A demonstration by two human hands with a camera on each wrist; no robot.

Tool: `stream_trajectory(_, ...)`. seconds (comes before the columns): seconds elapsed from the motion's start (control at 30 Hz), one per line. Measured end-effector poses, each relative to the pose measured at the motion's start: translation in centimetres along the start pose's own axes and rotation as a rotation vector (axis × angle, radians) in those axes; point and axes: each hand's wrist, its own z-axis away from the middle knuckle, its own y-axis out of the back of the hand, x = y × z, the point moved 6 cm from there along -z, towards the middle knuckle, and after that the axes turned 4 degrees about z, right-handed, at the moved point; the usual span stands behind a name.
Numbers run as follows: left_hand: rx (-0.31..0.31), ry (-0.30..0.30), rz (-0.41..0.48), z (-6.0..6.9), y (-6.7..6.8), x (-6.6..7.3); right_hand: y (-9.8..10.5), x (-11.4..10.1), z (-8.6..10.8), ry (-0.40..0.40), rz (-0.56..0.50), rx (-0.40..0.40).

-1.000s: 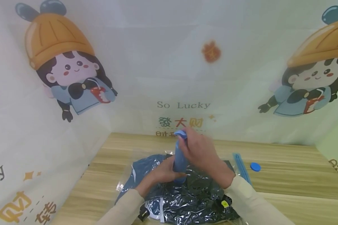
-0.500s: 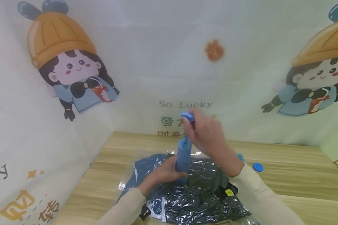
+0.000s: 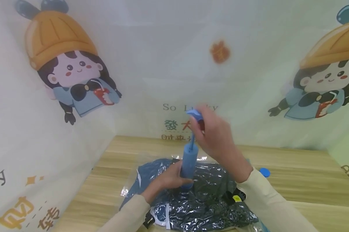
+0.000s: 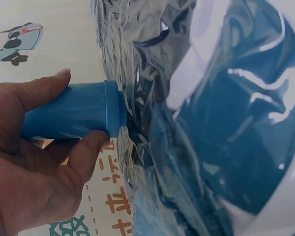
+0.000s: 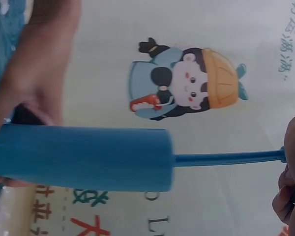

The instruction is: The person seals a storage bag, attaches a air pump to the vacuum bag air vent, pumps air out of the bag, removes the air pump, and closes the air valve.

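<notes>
A blue hand pump (image 3: 189,162) stands nearly upright over a clear plastic bag (image 3: 209,193) with dark, shiny contents. Low on the barrel, the left hand (image 3: 170,176) grips it, thumb and fingers wrapped round; the left wrist view shows this hand (image 4: 44,152) around the barrel (image 4: 73,110), whose collared end meets the plastic. Above, the right hand (image 3: 216,135) holds the blue handle (image 3: 195,115), with the thin rod (image 3: 192,141) drawn out of the barrel. In the right wrist view the rod (image 5: 226,158) runs from the barrel (image 5: 88,157) to the right hand (image 5: 294,172).
A round blue disc (image 3: 264,172) lies on the wooden table (image 3: 296,180) to the right of the bag. Black buckles, one with a yellow tag (image 3: 236,198), sit at the bag's front. A printed cloth (image 3: 163,64) hangs behind the table.
The right hand has risen with the handle, exposing the rod that was inside the barrel. The left hand keeps its grip low on the barrel, nearly in place.
</notes>
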Motion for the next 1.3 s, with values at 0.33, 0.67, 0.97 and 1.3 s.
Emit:
stream_trajectory(0.33, 0.015, -0.048, -0.031, -0.1, 0.1, -0.1, -3.1, 0.5, 5.1, -0.05, -0.012, -0.063)
stream_trajectory(0.67, 0.008, -0.065, -0.033, -0.1, 0.0, -0.3, -4.4, 1.1, 8.0, -0.167, -0.066, -0.147)
stream_trajectory(0.97, 0.02, -0.075, -0.02, 0.1, 0.0, -0.1, -6.4, 2.4, 10.9, -0.363, -0.388, -0.285)
stream_trajectory(1.3, 0.018, -0.047, -0.013, -0.2, -0.1, -0.7, -7.4, 3.0, 11.6, -0.396, -0.753, -0.367)
